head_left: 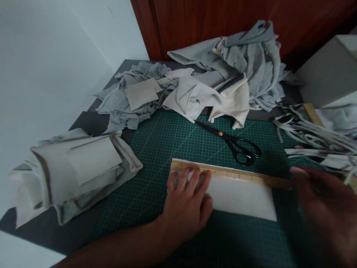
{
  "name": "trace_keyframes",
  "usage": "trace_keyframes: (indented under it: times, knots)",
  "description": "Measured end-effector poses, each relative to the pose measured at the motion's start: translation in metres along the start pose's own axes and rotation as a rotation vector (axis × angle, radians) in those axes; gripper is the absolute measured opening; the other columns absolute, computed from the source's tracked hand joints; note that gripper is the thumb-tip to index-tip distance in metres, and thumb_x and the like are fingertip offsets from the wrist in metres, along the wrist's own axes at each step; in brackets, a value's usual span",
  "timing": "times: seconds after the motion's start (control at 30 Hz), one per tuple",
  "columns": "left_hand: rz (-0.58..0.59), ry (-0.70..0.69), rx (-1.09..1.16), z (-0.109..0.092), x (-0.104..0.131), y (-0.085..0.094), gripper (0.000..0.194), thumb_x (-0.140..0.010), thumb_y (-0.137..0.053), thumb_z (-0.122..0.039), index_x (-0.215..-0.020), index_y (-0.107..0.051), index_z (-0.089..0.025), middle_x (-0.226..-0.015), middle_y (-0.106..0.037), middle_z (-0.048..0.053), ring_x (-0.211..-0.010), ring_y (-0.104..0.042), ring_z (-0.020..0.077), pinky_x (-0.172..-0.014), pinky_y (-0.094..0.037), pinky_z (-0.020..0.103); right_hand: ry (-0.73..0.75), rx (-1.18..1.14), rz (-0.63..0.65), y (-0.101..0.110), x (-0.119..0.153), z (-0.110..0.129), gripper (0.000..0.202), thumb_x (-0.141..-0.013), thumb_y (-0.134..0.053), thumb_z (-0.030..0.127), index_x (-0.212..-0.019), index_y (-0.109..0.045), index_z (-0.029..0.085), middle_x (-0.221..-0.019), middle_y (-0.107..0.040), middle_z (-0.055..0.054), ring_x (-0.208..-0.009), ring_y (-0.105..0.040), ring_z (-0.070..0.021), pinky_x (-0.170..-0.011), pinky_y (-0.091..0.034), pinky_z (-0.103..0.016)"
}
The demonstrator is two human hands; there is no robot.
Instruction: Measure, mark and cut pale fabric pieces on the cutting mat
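Note:
My left hand (185,203) lies on a wooden ruler (237,175) and a white rectangular piece (242,199), fingers spread and fingertips pressing down. The ruler runs along the upper edge of the white piece, and its right end sticks out past it. Both rest on a green gridded cutting mat (156,141). Close to the ruler's right end is my right hand (326,208), smeared by motion, so whether its fingers hold anything is unclear. Black-handled scissors (227,137) lie on the mat above the ruler, blades pointing to the upper left.
Folded grey cloth (55,171) with white cards on top sits at the left. Crumpled grey and cream cloths (248,63) are heaped along the back. Narrow fabric strips (318,130) and a grey box (331,70) stand on the right. A white wall (55,48) borders the left.

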State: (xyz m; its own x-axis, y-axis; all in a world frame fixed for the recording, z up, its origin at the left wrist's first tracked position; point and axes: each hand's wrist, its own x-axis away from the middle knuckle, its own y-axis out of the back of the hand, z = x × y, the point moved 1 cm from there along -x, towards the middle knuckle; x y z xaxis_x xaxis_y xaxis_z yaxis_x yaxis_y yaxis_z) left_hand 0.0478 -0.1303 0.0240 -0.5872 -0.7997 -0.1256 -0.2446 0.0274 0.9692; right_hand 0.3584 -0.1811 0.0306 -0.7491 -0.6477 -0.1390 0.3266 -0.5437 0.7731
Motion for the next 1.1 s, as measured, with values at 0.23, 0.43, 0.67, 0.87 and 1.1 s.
trace_keyframes:
  times: [0.23, 0.43, 0.67, 0.87, 1.1]
  knots:
    - [-0.004, 0.012, 0.019, 0.001, -0.003, 0.001, 0.055, -0.103, -0.048, -0.047, -0.154, -0.052, -0.027, -0.156, -0.057, 0.009, -0.142, -0.047, 0.0385, -0.121, -0.024, 0.065, 0.140, -0.439, 0.317, -0.021, 0.019, 0.059, 0.048, -0.077, -0.079, 0.065, -0.105, -0.076, 0.025, -0.092, -0.080, -0.007, -0.077, -0.074, -0.0257, -0.077, -0.061, -0.043]
    - [-0.020, 0.001, 0.040, 0.000, -0.001, 0.003, 0.060, -0.102, -0.049, -0.054, -0.155, -0.051, -0.026, -0.158, -0.055, 0.009, -0.149, -0.038, 0.0443, -0.123, -0.018, 0.070, 0.165, -0.460, 0.607, -0.039, 0.015, 0.085, 0.044, -0.080, -0.078, 0.058, -0.106, -0.079, 0.023, -0.088, -0.080, -0.006, -0.076, -0.072, -0.0215, -0.067, -0.056, -0.033]
    - [-0.017, -0.033, 0.051, 0.000, 0.001, 0.007, 0.069, -0.102, -0.046, -0.058, -0.157, -0.047, -0.017, -0.151, -0.059, 0.012, -0.142, -0.044, 0.0445, -0.124, -0.018, 0.071, 0.237, -0.508, 0.855, -0.072, 0.011, 0.132, 0.043, -0.073, -0.079, 0.040, -0.111, -0.077, 0.020, -0.103, -0.080, -0.008, -0.088, -0.073, -0.0214, -0.075, -0.056, -0.033]
    - [-0.014, -0.061, 0.046, 0.001, 0.000, 0.008, 0.071, -0.101, -0.047, -0.058, -0.154, -0.050, -0.011, -0.147, -0.061, 0.013, -0.143, -0.040, 0.0467, -0.125, -0.015, 0.072, 0.589, -0.263, 0.882, -0.087, 0.022, 0.173, 0.038, -0.094, -0.060, 0.051, -0.078, -0.076, 0.021, -0.076, -0.073, -0.003, -0.072, -0.064, -0.0179, -0.065, -0.048, -0.030]
    - [-0.010, -0.101, 0.030, 0.005, 0.002, 0.007, 0.073, -0.101, -0.046, -0.055, -0.156, -0.046, -0.008, -0.157, -0.052, 0.016, -0.146, -0.037, 0.0451, -0.126, -0.017, 0.071, 0.597, -0.338, 0.965, -0.122, 0.028, 0.192, 0.022, -0.088, -0.072, 0.030, -0.108, -0.076, 0.022, -0.084, -0.075, -0.001, -0.074, -0.067, -0.0161, -0.067, -0.051, -0.028]
